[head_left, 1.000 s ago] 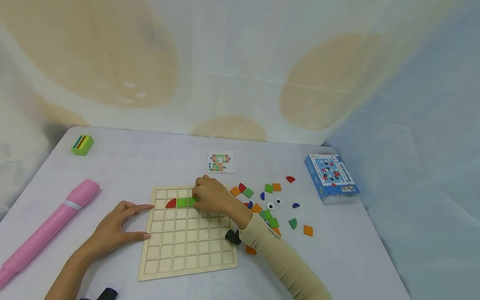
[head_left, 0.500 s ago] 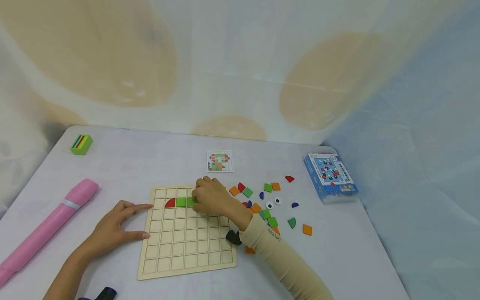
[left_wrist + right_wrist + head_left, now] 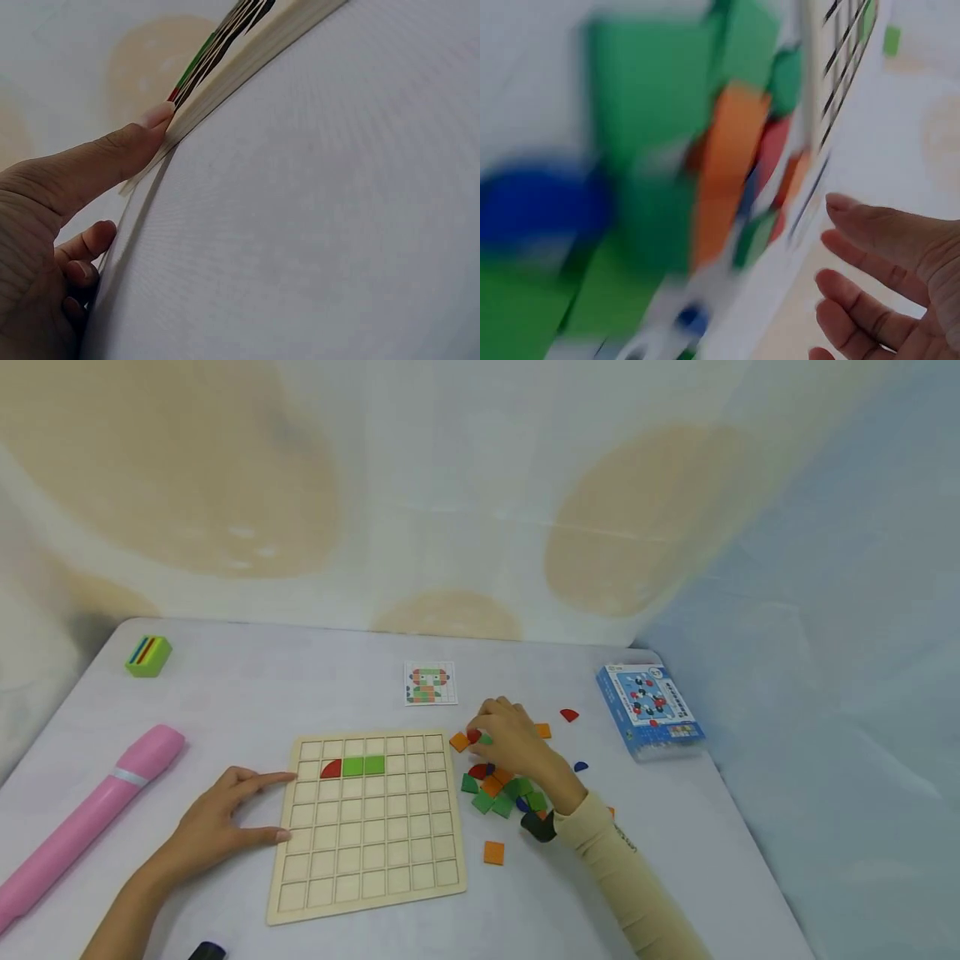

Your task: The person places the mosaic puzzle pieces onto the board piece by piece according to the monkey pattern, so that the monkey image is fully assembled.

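Note:
A pale wooden grid board lies on the table. One red quarter-circle tile and two green square tiles sit side by side in its second row. My left hand rests at the board's left edge, index finger and thumb spread and touching it. Right of the board, my right hand is over the far side of a loose heap of tiles, near a red tile and a green one. In the right wrist view the fingers are relaxed, thumb apart, with nothing between them.
A small pattern card lies behind the board. At the far right is a blue box. A pink rolled object lies on the left, with a green striped block behind it. Loose orange tiles lie near the board.
My right hand has left the board and moved right to the heap. The second green square now shows fully in its cell. Several heaped tiles have shifted. The left hand stays at the edge.

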Demonstrator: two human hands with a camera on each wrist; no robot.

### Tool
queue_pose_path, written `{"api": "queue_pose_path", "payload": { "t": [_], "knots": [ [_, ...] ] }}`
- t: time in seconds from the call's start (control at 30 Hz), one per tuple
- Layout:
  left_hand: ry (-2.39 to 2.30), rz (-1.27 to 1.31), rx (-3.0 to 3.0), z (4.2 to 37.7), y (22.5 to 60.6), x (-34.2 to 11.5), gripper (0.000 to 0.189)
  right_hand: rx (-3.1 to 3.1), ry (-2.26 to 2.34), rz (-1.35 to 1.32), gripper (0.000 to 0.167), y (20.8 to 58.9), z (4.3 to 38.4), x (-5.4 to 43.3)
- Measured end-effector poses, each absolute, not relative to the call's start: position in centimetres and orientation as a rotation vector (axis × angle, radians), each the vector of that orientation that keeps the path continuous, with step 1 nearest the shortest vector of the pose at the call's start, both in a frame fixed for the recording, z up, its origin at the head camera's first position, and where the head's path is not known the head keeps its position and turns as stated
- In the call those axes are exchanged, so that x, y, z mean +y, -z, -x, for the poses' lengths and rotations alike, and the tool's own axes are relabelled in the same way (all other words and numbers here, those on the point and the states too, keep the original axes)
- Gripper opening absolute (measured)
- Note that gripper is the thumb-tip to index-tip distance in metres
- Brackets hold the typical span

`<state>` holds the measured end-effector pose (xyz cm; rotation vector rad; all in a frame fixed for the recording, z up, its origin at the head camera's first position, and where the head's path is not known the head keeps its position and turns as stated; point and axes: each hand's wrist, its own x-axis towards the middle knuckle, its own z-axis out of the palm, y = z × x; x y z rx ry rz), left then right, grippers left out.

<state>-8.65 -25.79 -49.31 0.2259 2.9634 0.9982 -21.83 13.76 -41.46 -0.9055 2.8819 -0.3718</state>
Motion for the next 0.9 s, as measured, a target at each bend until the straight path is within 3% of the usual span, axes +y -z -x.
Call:
{"api": "queue_pose_path", "payload": {
  "t": [0.33, 0.9],
  "knots": [
    [-1.027, -0.216, 2.968, 8.2, 49.6, -26.0, 0.078, 2.972, 0.246, 0.646, 0.026, 42.3, 23.8, 20.5],
    [-1.030, -0.220, 2.961, 8.5, 49.0, -25.5, 0.079, 3.025, 0.298, 0.640, 0.021, 42.2, 23.8, 20.1]
  ]
}}
